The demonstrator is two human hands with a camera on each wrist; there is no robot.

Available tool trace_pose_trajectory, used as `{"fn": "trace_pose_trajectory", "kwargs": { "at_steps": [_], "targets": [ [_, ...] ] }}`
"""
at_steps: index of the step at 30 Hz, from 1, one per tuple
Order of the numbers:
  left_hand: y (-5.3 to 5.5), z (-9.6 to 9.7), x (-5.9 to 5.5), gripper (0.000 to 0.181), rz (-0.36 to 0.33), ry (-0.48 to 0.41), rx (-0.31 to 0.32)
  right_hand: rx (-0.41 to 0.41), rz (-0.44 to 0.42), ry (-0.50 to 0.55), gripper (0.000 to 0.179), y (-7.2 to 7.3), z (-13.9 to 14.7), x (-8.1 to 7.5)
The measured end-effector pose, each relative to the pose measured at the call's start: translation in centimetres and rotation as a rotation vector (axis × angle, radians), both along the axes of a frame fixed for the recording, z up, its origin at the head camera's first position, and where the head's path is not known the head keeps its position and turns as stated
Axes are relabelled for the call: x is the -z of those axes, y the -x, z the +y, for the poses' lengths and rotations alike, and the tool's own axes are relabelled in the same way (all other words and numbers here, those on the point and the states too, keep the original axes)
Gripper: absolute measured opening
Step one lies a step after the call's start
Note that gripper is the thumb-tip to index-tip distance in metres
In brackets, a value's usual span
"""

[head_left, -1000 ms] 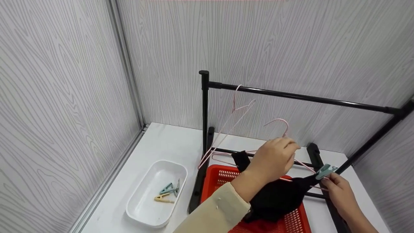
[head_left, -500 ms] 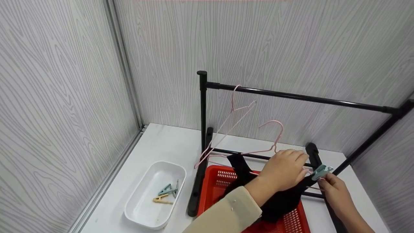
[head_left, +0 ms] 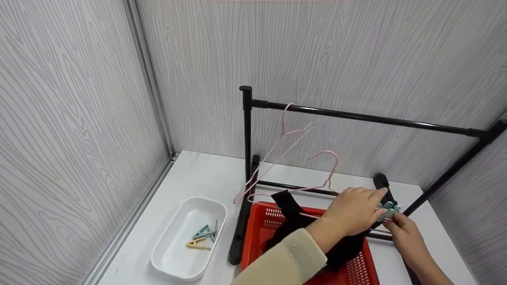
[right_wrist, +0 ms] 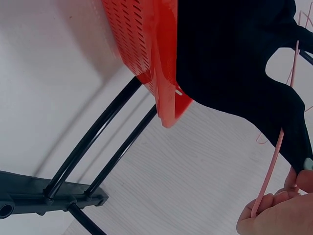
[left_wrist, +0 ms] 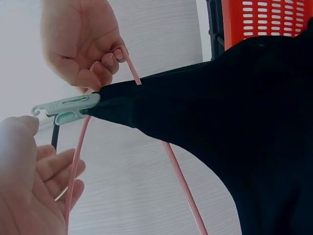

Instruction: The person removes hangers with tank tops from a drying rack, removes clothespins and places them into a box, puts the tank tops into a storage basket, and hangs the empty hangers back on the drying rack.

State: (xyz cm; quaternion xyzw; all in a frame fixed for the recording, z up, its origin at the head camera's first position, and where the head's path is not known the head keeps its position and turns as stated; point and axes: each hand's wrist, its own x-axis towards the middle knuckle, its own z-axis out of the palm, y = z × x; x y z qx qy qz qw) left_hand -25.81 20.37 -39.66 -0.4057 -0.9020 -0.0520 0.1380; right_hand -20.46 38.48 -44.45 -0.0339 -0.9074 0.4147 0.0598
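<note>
A black garment (left_wrist: 205, 107) with narrow ends hangs over a pink wire hanger (head_left: 332, 174), above a red basket. My right hand (head_left: 408, 233) grips the hanger near its right corner; in the left wrist view its fingers curl round the wire. A pale green clothespin (left_wrist: 73, 106) clamps the garment's narrow end there. My left hand (left_wrist: 34, 176) is spread beside it, thumb tip at the clothespin's free end and the other fingers loose behind the wire. In the head view the left hand (head_left: 354, 211) covers part of the garment and hanger.
The red basket (head_left: 253, 229) stands below, inside the base of a black rack (head_left: 372, 118). Another pink hanger (head_left: 283, 126) hangs from its bar. To the left, a white tray (head_left: 166, 233) holds several clothespins (head_left: 200, 243). Grey wood-patterned walls enclose the table.
My left hand has moved right and down from near the hanger's neck to the clothespin. The hanger, garment and my right hand have shifted slightly left.
</note>
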Motion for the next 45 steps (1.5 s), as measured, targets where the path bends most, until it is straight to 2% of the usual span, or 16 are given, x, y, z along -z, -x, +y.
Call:
{"fn": "trace_pose_trajectory", "kwargs": {
  "at_steps": [4, 7, 17, 26, 32, 38, 45],
  "targets": [
    [0.1, 0.1, 0.0, 0.051, -0.048, -0.028, 0.033, -0.019, 0.028, 0.009, 0.037, -0.1, -0.3, 0.0],
    [0.1, 0.1, 0.0, 0.047, -0.056, -0.055, 0.060, -0.025, 0.052, 0.025, 0.034, -0.2, -0.5, 0.1],
    [-0.1, 0.1, 0.7, 0.040, 0.049, -0.114, 0.120, -0.023, 0.060, 0.022, 0.030, -0.3, -0.7, 0.1],
    [-0.5, 0.1, 1.2, 0.041, 0.004, -0.191, 0.100, -0.011, 0.037, 0.021, 0.033, -0.4, -0.9, 0.1],
    [-0.6, 0.1, 1.0, 0.041, -0.016, -0.188, 0.070, -0.008, 0.034, 0.022, 0.027, -0.4, -1.4, -0.1],
    [-0.7, -0.1, 1.3, 0.034, 0.021, -0.217, 0.086, -0.019, 0.090, 0.045, 0.016, -0.4, -1.8, 0.1],
    [-0.5, -0.3, 1.5, 0.030, -0.016, -0.318, 0.097, -0.023, 0.081, 0.035, 0.017, -0.4, -1.9, 0.1]
  ]
}}
